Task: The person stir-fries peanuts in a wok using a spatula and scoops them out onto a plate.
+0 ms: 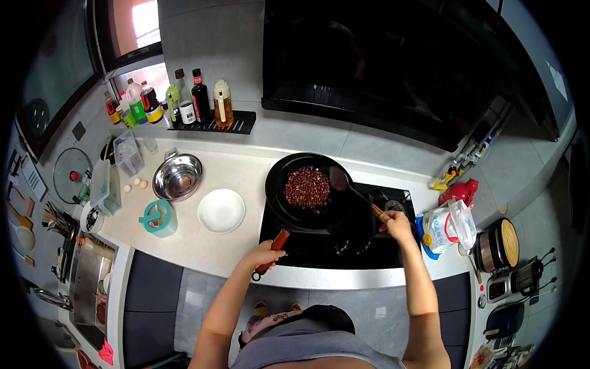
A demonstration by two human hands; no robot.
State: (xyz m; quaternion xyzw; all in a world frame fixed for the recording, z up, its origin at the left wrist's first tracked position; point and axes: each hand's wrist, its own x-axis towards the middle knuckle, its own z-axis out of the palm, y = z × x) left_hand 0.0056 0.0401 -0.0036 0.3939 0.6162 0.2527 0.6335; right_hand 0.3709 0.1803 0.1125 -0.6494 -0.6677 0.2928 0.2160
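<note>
A black frying pan (280,206) sits over the cooktop, with a heap of small reddish-brown nuts or beans (308,188) in its middle. My left hand (265,254) is wrapped round the pan's wooden handle. In my right hand (396,222) is the wooden handle of a black spatula (339,179), whose blade lies at the right inside of the pan, beside the heap. To the left of the pan a white bowl (221,211) stands on the counter, with nothing visible in it.
Left of the bowl are a lidded teal container (161,219), a steel basin (177,177) and several eggs (141,184). Bottles (200,98) line the back shelf. A white bag (440,229) stands right of the black cooktop (319,249). The range hood (362,67) overhangs the back.
</note>
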